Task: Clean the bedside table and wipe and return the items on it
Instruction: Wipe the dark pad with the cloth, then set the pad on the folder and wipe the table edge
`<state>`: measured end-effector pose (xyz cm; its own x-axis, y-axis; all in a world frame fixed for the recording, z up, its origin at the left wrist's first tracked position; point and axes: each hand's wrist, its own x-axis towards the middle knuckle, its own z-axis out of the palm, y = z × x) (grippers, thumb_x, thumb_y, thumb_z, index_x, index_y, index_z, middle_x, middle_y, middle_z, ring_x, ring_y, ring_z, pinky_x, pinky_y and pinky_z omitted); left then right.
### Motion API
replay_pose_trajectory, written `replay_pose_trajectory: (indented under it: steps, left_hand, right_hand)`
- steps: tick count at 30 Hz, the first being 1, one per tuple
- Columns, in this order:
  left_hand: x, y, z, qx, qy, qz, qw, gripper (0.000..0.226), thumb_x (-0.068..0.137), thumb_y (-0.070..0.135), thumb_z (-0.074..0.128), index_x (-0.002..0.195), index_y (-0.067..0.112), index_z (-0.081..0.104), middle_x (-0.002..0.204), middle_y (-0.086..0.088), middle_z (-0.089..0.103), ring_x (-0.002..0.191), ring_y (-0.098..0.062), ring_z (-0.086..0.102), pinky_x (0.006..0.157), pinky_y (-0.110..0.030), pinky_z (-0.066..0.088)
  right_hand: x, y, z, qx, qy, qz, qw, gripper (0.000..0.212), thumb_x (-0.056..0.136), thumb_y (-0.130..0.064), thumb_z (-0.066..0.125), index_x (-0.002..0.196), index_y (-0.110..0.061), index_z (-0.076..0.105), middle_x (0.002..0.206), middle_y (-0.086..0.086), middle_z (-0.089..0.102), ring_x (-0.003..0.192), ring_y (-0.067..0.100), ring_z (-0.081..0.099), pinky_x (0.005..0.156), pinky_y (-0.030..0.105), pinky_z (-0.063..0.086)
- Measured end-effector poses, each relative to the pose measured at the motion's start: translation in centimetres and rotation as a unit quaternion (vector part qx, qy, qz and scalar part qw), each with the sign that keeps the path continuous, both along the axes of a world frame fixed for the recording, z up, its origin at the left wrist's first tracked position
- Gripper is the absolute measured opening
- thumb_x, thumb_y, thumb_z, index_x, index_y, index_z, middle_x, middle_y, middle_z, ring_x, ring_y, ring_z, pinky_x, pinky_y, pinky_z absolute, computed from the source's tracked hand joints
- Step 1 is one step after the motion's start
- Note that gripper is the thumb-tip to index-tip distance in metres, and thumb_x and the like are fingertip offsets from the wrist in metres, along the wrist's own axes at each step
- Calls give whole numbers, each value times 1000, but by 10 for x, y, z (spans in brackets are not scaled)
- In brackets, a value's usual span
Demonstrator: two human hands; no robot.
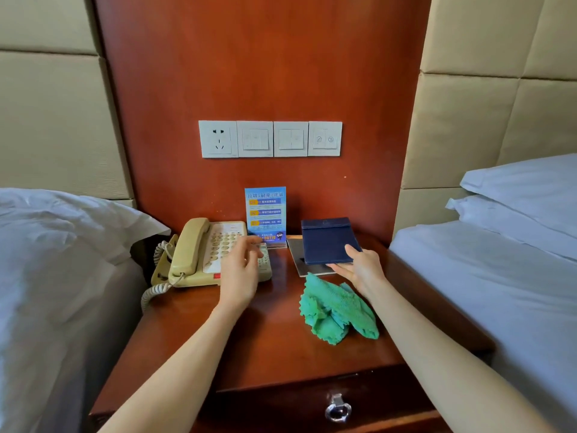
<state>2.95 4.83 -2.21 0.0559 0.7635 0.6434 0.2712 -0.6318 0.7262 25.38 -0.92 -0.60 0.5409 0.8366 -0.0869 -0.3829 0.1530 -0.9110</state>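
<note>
My right hand (362, 270) grips the near edge of a dark blue notepad holder (326, 240), tilted up off a grey pad (299, 260) at the back right of the wooden bedside table (268, 345). A crumpled green cloth (337, 310) lies on the table just in front of that hand. My left hand (240, 270) hovers with fingers apart over the keypad of a beige telephone (193, 254) at the back left. A blue notice card (265, 215) stands upright against the wall between phone and holder.
White-sheeted beds flank the table, left bed (46, 276) and right bed (499, 276). A row of wall switches and a socket (270, 139) sits on the red wooden panel above. A drawer with a metal ring pull (338, 407) is below the tabletop.
</note>
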Motion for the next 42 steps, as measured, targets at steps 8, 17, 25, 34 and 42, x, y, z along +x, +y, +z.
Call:
replay_pose_trajectory:
  steps: [8, 17, 25, 34, 42]
  left_hand:
    - [-10, 16, -12, 31, 17, 14, 999, 24, 90, 11, 43, 95, 31, 55, 74, 14, 60, 64, 0, 54, 62, -27, 41]
    - [-9, 9, -13, 15, 60, 33, 998, 23, 93, 8, 46, 96, 27, 57, 76, 12, 63, 67, -6, 57, 64, -30, 46]
    - [-11, 1, -10, -6, 51, 38, 998, 22, 93, 5, 45, 99, 21, 59, 82, 4, 65, 74, -13, 59, 69, -28, 43]
    - [-2, -6, 1, 35, 64, 37, 997, 17, 96, 2, 47, 104, 8, 60, 100, 0, 56, 95, -16, 52, 83, -26, 40]
    - [27, -11, 12, 62, 193, -27, 979, 33, 89, -2, 48, 118, 5, 61, 117, -13, 60, 111, -30, 56, 98, -37, 42]
  right_hand:
    - [2, 24, -1, -65, -63, 7, 996, 27, 95, -8, 55, 120, 0, 51, 118, 23, 59, 97, 38, 65, 48, 31, 57]
    - [18, 31, 3, -254, -408, -2, 877, 40, 93, -42, 56, 107, -4, 54, 73, 12, 64, 47, 18, 58, 44, 28, 50]
    - [19, 5, 24, -173, -718, -54, 672, 30, 93, -46, 53, 90, -18, 63, 92, -1, 69, 75, 16, 60, 59, 27, 45]
    - [-24, -81, -7, -63, -669, 311, 672, 56, 79, -67, 54, 132, -54, 40, 143, -26, 26, 130, 6, 20, 106, 36, 22]
    - [-6, -58, -6, 9, -597, 113, 794, 26, 94, -15, 57, 119, -23, 60, 107, -7, 60, 94, 5, 59, 78, 19, 52]
